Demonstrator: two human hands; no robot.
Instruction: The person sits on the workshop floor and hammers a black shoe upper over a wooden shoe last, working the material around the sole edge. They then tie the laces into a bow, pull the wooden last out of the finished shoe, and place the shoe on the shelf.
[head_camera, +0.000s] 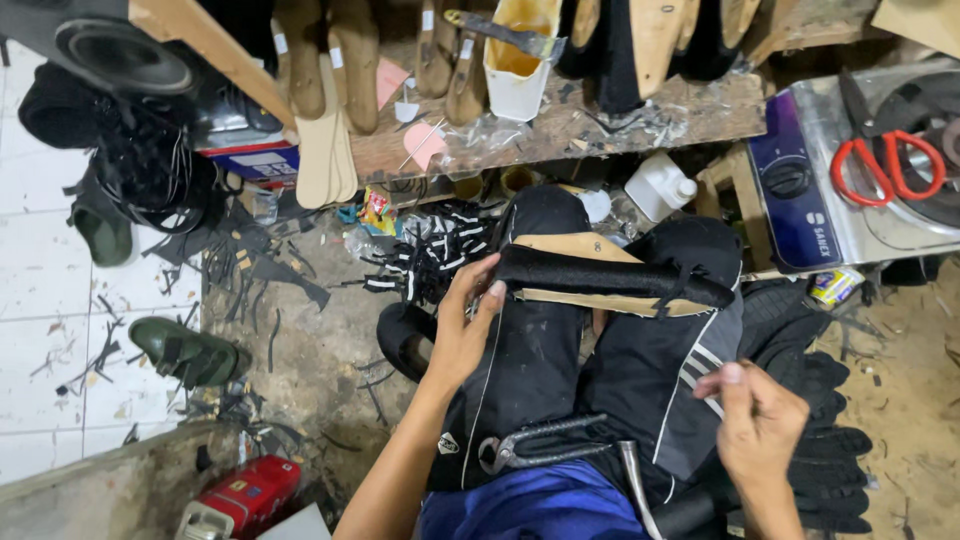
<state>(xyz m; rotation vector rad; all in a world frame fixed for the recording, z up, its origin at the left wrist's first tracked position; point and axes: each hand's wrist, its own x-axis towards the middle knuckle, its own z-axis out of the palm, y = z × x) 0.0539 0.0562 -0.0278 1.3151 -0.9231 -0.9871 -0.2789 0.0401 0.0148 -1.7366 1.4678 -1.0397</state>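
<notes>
shoe upper (610, 272): black, tan sole | scissors (888, 166): red handles | sandal (185, 350): green | trousers (640, 360): black, white stripes

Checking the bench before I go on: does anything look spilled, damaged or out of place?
Yes: black offcuts litter the floor, the white glue tub is smeared with drips, and pincers lie loose on the lap.

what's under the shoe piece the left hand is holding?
The black shoe piece with its tan sole side rests across the person's knees in black trousers, steadied by the left hand. The floor beneath is hidden.
</notes>
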